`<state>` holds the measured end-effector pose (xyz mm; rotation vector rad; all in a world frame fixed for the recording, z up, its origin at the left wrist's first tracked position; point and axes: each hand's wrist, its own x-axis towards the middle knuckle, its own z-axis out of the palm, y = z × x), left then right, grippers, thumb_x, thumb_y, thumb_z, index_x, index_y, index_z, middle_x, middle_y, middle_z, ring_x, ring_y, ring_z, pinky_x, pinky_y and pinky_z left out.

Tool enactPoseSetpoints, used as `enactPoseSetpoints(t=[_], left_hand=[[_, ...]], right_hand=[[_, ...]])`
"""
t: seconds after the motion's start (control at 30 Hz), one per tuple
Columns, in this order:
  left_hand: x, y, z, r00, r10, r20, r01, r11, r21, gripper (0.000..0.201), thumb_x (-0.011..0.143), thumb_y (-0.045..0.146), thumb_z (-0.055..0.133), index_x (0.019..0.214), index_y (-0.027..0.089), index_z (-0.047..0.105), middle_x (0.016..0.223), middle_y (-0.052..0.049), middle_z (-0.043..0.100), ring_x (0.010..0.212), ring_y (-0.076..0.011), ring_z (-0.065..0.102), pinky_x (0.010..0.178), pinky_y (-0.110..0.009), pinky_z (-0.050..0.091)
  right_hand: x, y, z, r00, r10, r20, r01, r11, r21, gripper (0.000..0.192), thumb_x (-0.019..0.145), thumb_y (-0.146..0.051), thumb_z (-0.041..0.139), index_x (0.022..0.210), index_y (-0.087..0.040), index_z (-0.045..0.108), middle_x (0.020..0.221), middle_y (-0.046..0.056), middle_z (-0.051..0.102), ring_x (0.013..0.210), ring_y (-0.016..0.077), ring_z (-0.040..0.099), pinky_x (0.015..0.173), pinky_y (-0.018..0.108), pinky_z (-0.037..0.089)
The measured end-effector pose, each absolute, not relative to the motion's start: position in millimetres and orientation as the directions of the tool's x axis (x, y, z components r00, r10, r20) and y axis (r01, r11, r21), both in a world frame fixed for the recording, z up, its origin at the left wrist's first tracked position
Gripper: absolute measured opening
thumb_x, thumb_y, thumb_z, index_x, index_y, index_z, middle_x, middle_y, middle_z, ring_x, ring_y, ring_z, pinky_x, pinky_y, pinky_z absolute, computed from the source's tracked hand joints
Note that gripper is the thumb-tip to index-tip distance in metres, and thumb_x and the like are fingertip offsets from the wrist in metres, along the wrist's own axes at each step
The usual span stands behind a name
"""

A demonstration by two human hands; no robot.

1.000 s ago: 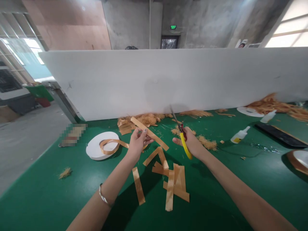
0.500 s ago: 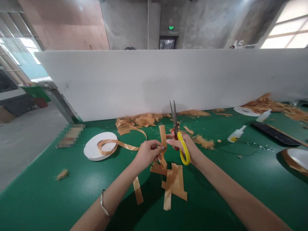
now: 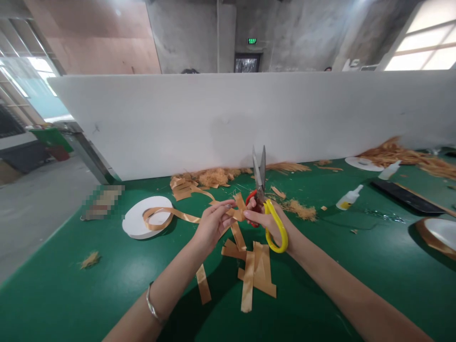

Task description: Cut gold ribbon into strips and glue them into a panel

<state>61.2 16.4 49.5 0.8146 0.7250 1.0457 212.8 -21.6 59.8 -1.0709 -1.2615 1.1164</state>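
My left hand (image 3: pixel 213 227) has its fingers closed on a tan ribbon (image 3: pixel 235 214), beside the fingertips of the other hand. In my right hand (image 3: pixel 272 219) is a pair of scissors (image 3: pixel 261 183), one handle loop yellow and the other red. Its blades point up and away, slightly parted. The right thumb and fingertips also pinch a short upright piece of the ribbon. Below the hands lie several cut ribbon strips (image 3: pixel 248 285), overlapping in a loose pile. A white ribbon spool (image 3: pixel 132 219) lies to the left, with ribbon trailing toward my left hand.
Tan fibre (image 3: pixel 213 177) is heaped along the white partition (image 3: pixel 178 123). A loose tuft (image 3: pixel 299 210) lies right of the scissors. Farther right are a small white glue bottle (image 3: pixel 349 198), a black tray (image 3: pixel 406 195) and another spool (image 3: pixel 440 235). One single strip (image 3: pixel 203 285) lies near my left forearm.
The upright ribbon piece has tipped and sunk lower between my hands. My left hand has shifted slightly left with its fingers extended more. The scissors' blades have spread a little wider.
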Motion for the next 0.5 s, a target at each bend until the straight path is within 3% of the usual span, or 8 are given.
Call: enactPoseSetpoints(t=[0.13,0.27,0.37,0.43,0.5], left_hand=[[55.5,25.2,45.7,0.141,0.987,-0.077,-0.475,0.136,0.87,0.033,0.074,0.009,0.063,0.106,0.011,0.056,0.09,-0.01,0.071,0.075,-0.0141,0.067,0.067,-0.022,0.051],[51.2,29.7,42.3,0.089,0.995,-0.041,-0.46,0.077,0.885,0.064,0.079,0.012,0.06,0.134,0.015,0.028,0.089,-0.009,0.072,0.077,-0.0159,0.069,0.062,-0.021,0.05],[49.6,31.9,40.1,0.074,0.997,-0.026,-0.453,0.056,0.89,0.078,0.08,0.017,0.063,0.139,0.02,0.012,0.091,-0.009,0.072,0.08,-0.0174,0.069,0.066,-0.024,0.051],[49.0,34.1,37.4,0.086,0.996,-0.014,-0.452,0.052,0.89,0.072,0.079,0.021,0.065,0.135,0.021,0.021,0.092,-0.008,0.072,0.08,-0.0168,0.069,0.072,-0.026,0.051],[49.1,35.9,33.8,0.139,0.99,-0.008,-0.438,0.069,0.896,0.053,0.076,0.025,0.069,0.121,0.018,0.043,0.091,-0.008,0.071,0.079,-0.0155,0.068,0.072,-0.025,0.05]], right_hand=[[210.8,-21.5,57.3,-0.022,0.982,0.188,0.053,0.188,-0.981,0.027,0.067,-0.032,0.068,0.073,-0.021,0.044,0.071,-0.003,0.047,0.063,0.0122,0.047,0.058,0.027,0.038],[209.8,-20.2,56.0,-0.016,0.984,0.18,0.038,0.18,-0.983,0.029,0.064,-0.034,0.07,0.072,-0.021,0.045,0.072,-0.003,0.048,0.067,0.0139,0.05,0.065,0.029,0.04],[209.6,-20.1,55.4,-0.03,0.984,0.174,0.015,0.175,-0.984,0.031,0.063,-0.035,0.071,0.071,-0.021,0.044,0.071,-0.003,0.048,0.065,0.0137,0.049,0.062,0.028,0.039],[209.5,-20.5,54.7,-0.031,0.985,0.169,0.009,0.169,-0.986,0.03,0.064,-0.035,0.069,0.072,-0.021,0.044,0.07,-0.003,0.047,0.062,0.013,0.047,0.058,0.027,0.037],[209.2,-21.1,53.7,-0.019,0.987,0.159,-0.008,0.159,-0.987,0.029,0.065,-0.036,0.068,0.073,-0.021,0.044,0.068,-0.003,0.047,0.06,0.0128,0.046,0.056,0.027,0.036]])
